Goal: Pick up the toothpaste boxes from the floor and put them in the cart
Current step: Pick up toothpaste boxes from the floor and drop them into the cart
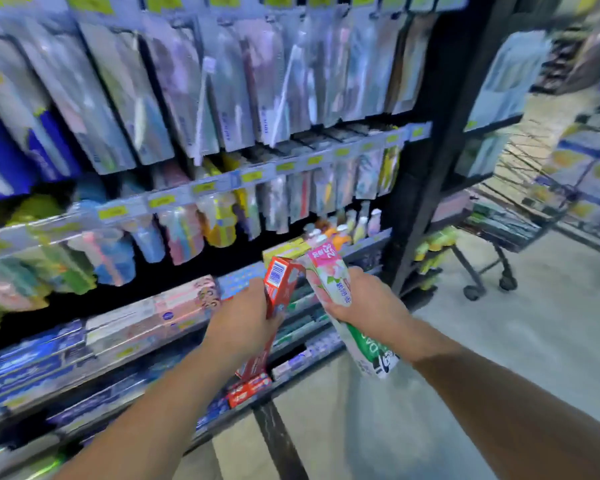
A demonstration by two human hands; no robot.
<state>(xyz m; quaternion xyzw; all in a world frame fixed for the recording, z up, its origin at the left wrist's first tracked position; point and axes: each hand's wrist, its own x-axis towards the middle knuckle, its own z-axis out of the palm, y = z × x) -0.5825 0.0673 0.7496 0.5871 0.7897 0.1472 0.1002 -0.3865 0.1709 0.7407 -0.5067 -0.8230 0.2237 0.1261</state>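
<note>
Store aisle, shelves point(174, 202) blurred. Left hand point(243, 317) clamped on red box point(279, 289); right hand point(368, 303) clamped on pink-green box point(329, 275). Both boxes off floor, chest-high. Cart point(506, 226) well apart, right. Carry and drop-in remain.

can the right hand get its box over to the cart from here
Probably yes. The right hand already grips the white and green box, and the cart stands to its right with only bare floor between; it likely needs a step closer.
</note>
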